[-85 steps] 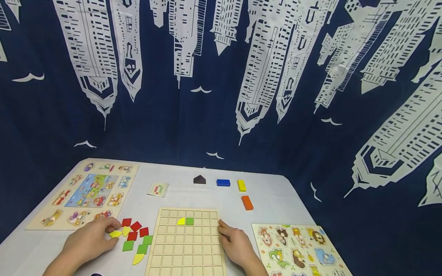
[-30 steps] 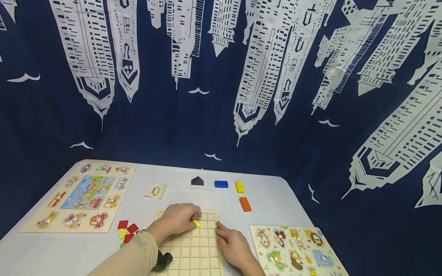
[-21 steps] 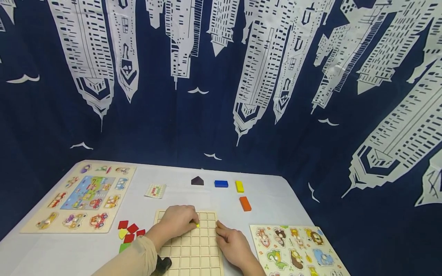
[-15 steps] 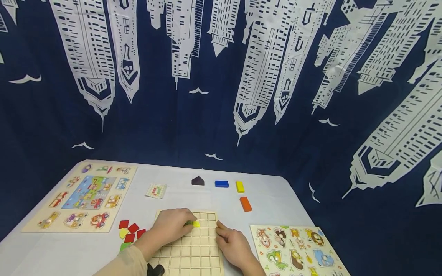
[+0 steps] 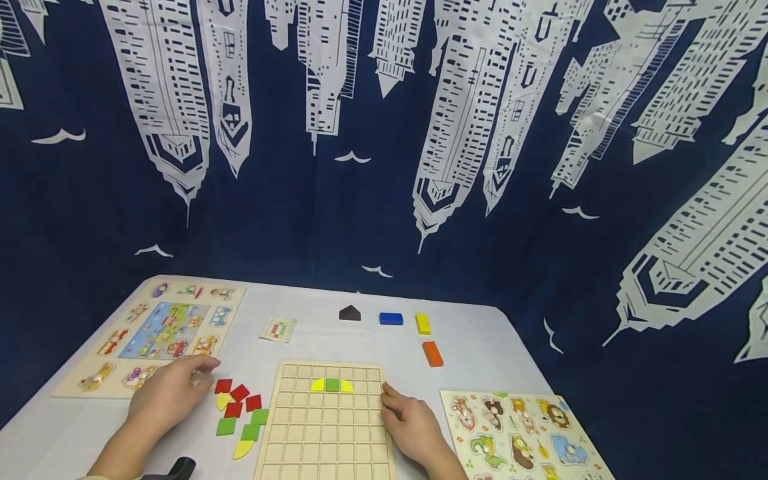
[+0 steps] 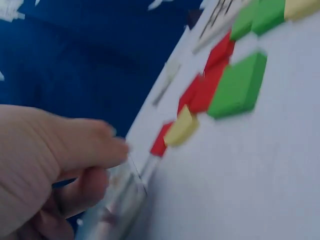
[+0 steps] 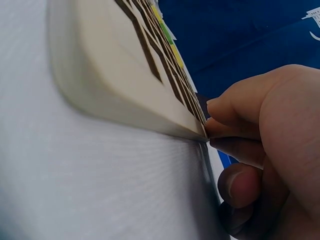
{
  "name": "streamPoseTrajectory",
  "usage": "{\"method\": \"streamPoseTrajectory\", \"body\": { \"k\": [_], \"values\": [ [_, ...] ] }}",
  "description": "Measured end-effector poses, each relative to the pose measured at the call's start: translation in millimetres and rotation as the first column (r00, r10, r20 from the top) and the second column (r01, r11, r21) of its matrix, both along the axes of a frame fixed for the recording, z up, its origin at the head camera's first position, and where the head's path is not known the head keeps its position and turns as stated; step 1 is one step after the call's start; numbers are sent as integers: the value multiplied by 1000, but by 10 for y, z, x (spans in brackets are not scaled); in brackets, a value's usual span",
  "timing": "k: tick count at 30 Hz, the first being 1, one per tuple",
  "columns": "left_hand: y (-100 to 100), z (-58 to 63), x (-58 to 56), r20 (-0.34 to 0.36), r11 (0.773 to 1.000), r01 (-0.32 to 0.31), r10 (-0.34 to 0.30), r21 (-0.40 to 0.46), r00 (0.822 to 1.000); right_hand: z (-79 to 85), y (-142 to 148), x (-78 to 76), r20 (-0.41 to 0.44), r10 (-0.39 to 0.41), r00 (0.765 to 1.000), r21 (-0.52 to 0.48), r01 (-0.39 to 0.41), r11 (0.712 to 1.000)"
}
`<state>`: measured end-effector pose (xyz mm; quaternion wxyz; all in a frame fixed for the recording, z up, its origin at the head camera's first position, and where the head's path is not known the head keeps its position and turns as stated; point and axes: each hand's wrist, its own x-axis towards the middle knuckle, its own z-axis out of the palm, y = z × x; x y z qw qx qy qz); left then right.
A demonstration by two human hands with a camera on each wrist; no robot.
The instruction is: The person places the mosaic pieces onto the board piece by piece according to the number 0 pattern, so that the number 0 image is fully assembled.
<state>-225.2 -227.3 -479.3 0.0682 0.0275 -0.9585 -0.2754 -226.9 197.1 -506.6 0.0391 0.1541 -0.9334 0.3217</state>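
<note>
Pale wooden gridded board (image 5: 329,437) bears green square (image 5: 332,385) between yellow quarter-rounds (image 5: 346,387).

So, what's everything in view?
Grid board: 1, beige, front middle
Fitted pieces: 3, yellow and green, on board
Loose pieces: 9, red, green, yellow, left of board
Card: 1, cream, back left
Blocks: 4, dark, blue, yellow, orange, back
Vehicle puzzle: 1, multicoloured, left
Animal puzzle: 1, multicoloured, right
Table: 1, white, below
Curtain: 1, navy-white, behind
Unclear thing: 1, black, by left wrist
Left hand: 1, bare, near loose pieces
Right hand: 1, bare, board's right edge
</note>
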Motion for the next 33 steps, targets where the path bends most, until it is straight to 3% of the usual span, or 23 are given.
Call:
{"method": "streamPoseTrajectory", "body": {
  "k": [4, 10, 15, 22, 26, 33],
  "values": [
    [-96, -109, -26, 40, 998, 69, -69, 7, 997, -3, 1, 2, 1, -1, 1000, -5, 1, 1000],
    [-79, -180, -42, 4, 993, 117, -117, 21, 993, -13, 17, 3, -1, 2, 1000, -12, -2, 1000],
    [-69, -217, -51, -13, 994, 112, -112, 1, 994, -24, 16, -5, -1, -1, 1000, -12, 1, 1000],
    [-39, -184, -59, -37, 999, 53, -54, -8, 998, -24, 10, -26, 16, -14, 1000, -7, 14, 1000],
    [107, -157, -60, -63, 998, 64, -63, 23, 996, -29, 6, -22, -11, -2, 1000, 20, 2, 1000],
    [632, -82, -51, -73, 976, 190, -183, 110, 980, -24, 10, -17, -25, 10, 1000, 42, -9, 999]
  ]
}}
